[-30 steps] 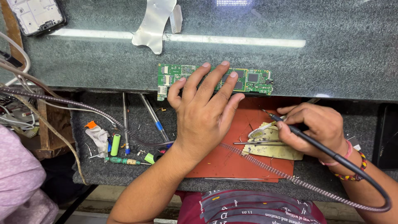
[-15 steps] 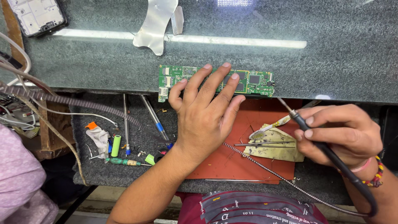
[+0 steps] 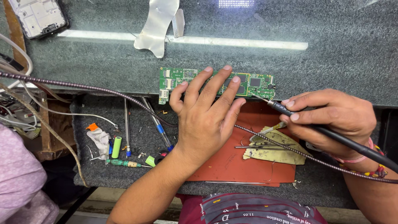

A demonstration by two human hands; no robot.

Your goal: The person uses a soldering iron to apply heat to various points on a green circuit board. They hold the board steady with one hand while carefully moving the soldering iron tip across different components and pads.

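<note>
Right hand [image 3: 331, 118] has brought soldering iron [image 3: 315, 128] tip up to circuit board [image 3: 253, 85]; left hand [image 3: 207, 112] flat, pinning board. Best: steady pressure, light tip contact.

Red mat [image 3: 232, 166], tweezers [image 3: 257, 147], green cylinder [image 3: 117, 147] (battery, prob.), phone frame [image 3: 39, 16] top-left.

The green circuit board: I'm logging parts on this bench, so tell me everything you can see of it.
The green circuit board is a long, narrow strip lying flat on the dark stone counter, near its front edge. It carries small chips, metal shields and slot-like connectors at its left end. The left hand presses its fingers across the middle, hiding part of it. The soldering iron, held in the right hand, has its tip at the board's right lower edge.
</note>
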